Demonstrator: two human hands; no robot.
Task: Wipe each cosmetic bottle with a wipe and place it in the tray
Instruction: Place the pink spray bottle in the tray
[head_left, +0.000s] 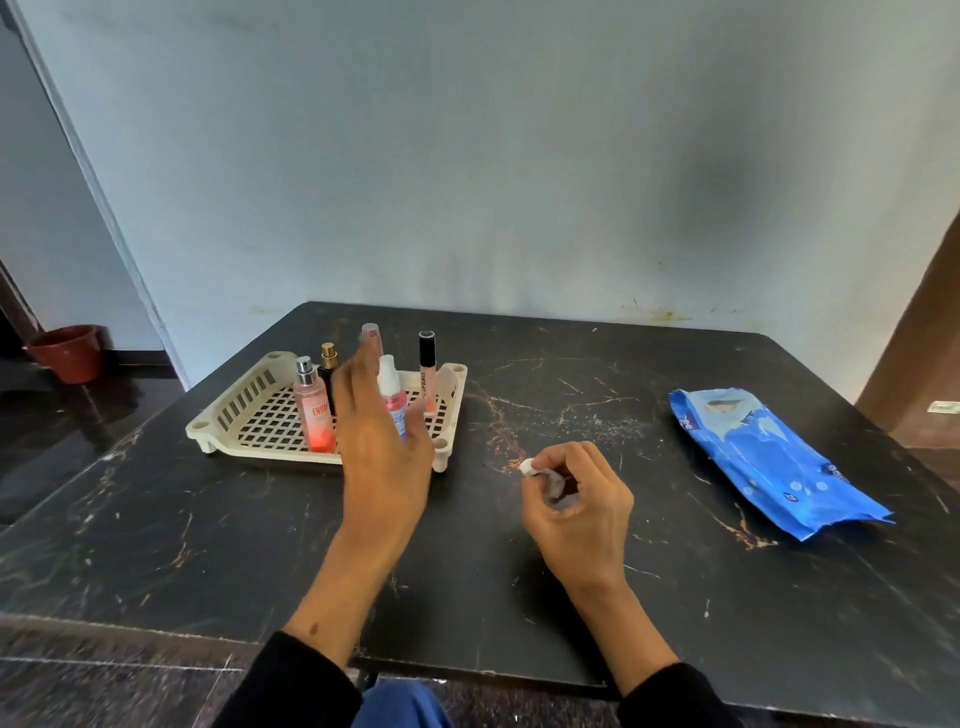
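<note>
A cream tray with a slotted wall and lattice floor sits on the left part of a black marble-patterned table. Five bottles stand upright in it: a pink perfume with a silver cap at the front left, a dark bottle with a gold cap just behind it, a white-capped spray in the middle, a lip gloss with a black cap at the right, and a clear-capped bottle at the back, mostly hidden.

The left hand hangs in front of the tray with straight, relaxed fingers, gripping nothing — it covers part of the spray and the perfume, and whether it touches either cannot be told. The right hand is well apart from it, above the table's middle, its fingers curled around a small crumpled wipe whose white end pokes out past the thumb.

A blue wipe pack lies flat at the right of the table. Beyond the table's left edge, a red pot stands on the floor by the wall — both forearms wear dark sleeves.
</note>
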